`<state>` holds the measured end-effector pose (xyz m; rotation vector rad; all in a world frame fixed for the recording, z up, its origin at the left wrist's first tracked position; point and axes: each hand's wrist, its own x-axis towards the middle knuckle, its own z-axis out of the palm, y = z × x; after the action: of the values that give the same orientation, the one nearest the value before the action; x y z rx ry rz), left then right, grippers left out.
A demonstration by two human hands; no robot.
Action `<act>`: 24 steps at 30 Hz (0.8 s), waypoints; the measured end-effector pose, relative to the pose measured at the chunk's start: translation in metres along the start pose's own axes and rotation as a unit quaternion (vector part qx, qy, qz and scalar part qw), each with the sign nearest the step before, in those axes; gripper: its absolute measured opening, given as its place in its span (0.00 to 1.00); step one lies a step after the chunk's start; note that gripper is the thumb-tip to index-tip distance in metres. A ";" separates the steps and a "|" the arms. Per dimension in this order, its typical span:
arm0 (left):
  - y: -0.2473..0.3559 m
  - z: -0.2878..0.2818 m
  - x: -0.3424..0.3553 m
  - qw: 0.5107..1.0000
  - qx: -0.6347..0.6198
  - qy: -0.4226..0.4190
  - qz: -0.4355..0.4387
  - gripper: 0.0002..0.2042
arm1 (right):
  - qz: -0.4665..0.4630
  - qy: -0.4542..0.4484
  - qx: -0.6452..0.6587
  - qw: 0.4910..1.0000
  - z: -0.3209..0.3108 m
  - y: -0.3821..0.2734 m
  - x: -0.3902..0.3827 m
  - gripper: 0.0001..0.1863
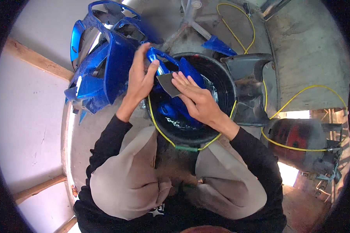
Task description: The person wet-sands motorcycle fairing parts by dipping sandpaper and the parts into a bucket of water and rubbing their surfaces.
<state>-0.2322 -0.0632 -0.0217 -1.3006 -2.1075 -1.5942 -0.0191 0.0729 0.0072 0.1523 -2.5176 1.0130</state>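
Observation:
A blue plastic motorcycle panel (190, 70) lies tilted in a round black basin (182, 136), its lower part down in the water. My left hand (141, 77) holds the panel's upper left end, thumb on the near side and fingers stretched up along the edge; part of that grip is hidden. With flat fingers, my right hand (198, 100) presses a dark grey sheet of sandpaper (168, 85) onto the panel. More blue panel surface shows below the sheet, inside the basin.
Large blue fairings (112, 66) stand at the left beside the white wall (35, 105). Right of the basin are a black plastic part (251, 85) and a worn dark red-and-black piece (295, 141). A yellow hose (295, 93) loops over the floor; a small blue piece (219, 46) lies beyond the basin.

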 end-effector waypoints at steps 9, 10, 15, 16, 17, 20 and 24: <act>0.086 -0.034 0.011 0.911 0.083 -0.352 0.198 0.30 | 0.028 0.017 0.036 0.999 -0.008 0.024 -0.010 0.34; 0.083 -0.034 0.010 0.910 0.100 -0.349 0.201 0.27 | 0.051 0.024 0.036 0.998 -0.009 0.024 -0.014 0.39; 0.080 -0.025 0.001 0.911 0.123 -0.322 0.226 0.20 | 0.166 -0.011 0.018 0.986 -0.018 0.046 -0.041 0.59; 0.081 -0.023 -0.005 0.897 0.121 -0.340 0.254 0.19 | 0.186 -0.037 0.009 0.982 -0.016 0.052 -0.045 0.64; 0.081 -0.021 -0.008 0.882 0.118 -0.357 0.282 0.17 | 0.186 -0.037 0.011 0.982 -0.013 0.055 -0.050 0.64; 0.078 -0.022 0.000 0.875 0.136 -0.346 0.311 0.15 | 0.182 -0.018 0.015 0.983 -0.002 0.053 -0.055 0.64; 0.071 -0.026 0.005 0.907 0.183 -0.252 0.283 0.14 | 0.219 -0.016 -0.031 0.975 -0.016 0.031 -0.045 0.61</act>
<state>-0.1916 -0.0806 0.0400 -2.0724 -1.8602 -0.6349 0.0198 0.1045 -0.0213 -0.4270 -2.6707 1.0929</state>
